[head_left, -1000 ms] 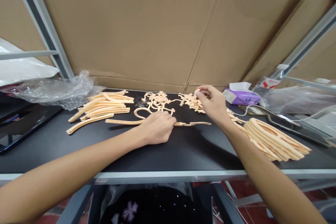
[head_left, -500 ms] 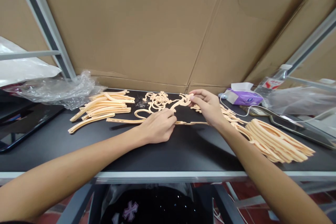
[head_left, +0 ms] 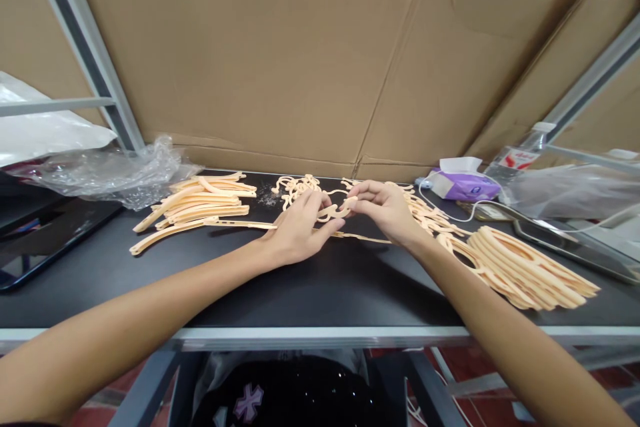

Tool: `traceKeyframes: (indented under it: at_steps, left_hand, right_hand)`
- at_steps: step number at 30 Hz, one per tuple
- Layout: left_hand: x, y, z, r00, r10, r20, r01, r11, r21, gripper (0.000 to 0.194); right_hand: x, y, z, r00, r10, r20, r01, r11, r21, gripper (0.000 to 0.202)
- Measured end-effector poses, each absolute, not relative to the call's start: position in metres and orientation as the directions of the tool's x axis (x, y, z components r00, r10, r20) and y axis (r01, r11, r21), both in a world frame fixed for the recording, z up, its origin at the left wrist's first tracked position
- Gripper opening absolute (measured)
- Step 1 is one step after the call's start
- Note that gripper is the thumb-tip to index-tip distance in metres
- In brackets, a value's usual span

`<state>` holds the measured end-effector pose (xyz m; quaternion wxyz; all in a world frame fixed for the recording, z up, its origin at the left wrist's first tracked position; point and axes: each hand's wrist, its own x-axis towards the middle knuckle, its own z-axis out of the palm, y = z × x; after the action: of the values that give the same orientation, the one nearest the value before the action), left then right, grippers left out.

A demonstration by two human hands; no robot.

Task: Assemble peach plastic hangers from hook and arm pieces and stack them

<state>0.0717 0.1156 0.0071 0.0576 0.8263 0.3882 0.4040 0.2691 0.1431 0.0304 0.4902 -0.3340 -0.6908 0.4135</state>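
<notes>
Between my hands is a small curved cream plastic piece [head_left: 329, 213]. My right hand [head_left: 383, 209] pinches its right end between thumb and fingertips. My left hand [head_left: 303, 227] is at its left end, fingers curled around it and thumb stretched below. A long thin cream strip [head_left: 240, 223] passes beneath my left hand, its right part [head_left: 369, 238] showing below my right hand. Behind my left hand sits a heap of small curly cream pieces [head_left: 299, 184]. More small cream pieces [head_left: 425, 213] lie beside my right wrist.
Curved cream bars [head_left: 205, 203] are piled at the left, with clear plastic wrap [head_left: 120, 170] behind. Stacked cream frames [head_left: 530, 270] lie at the right, near a phone [head_left: 575, 245], a purple tissue pack [head_left: 463, 183] and a bottle [head_left: 533, 140]. Cardboard [head_left: 300, 53] stands behind the table.
My right hand has moved left and down with the curved piece, meeting my left hand, which has risen slightly and opened its thumb outward. The long strip has shifted left.
</notes>
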Motion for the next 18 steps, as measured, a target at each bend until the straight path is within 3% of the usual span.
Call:
traceKeyframes:
  at_steps: [4, 8, 12, 15, 18]
  left_hand:
    - [0.071, 0.117, 0.007, 0.41, 0.761, 0.504, 0.594, -0.641, 0.485, 0.026]
    - [0.067, 0.121, 0.007, 0.386, 0.745, 0.544, 0.632, -0.643, 0.432, 0.021]
    - [0.065, 0.125, 0.007, 0.378, 0.727, 0.573, 0.642, -0.652, 0.404, 0.021]
    - [0.065, 0.124, 0.008, 0.387, 0.725, 0.569, 0.639, -0.656, 0.401, 0.021]
    - [0.066, 0.122, 0.008, 0.411, 0.718, 0.562, 0.615, -0.673, 0.411, 0.02]
  right_hand:
    - [0.266, 0.14, 0.029, -0.426, 0.842, 0.331, 0.048, 0.387, -0.921, 0.031]
    - [0.266, 0.14, 0.021, -0.482, 0.799, 0.36, 0.167, 0.487, -0.857, 0.04]
    - [0.263, 0.139, 0.012, -0.605, 0.722, 0.337, 0.463, 0.663, -0.589, 0.028]
    - [0.259, 0.138, 0.01, -0.682, 0.653, 0.331, 0.509, 0.748, -0.427, 0.01]
    - [0.26, 0.139, 0.011, -0.727, 0.598, 0.337, 0.515, 0.799, -0.31, 0.018]
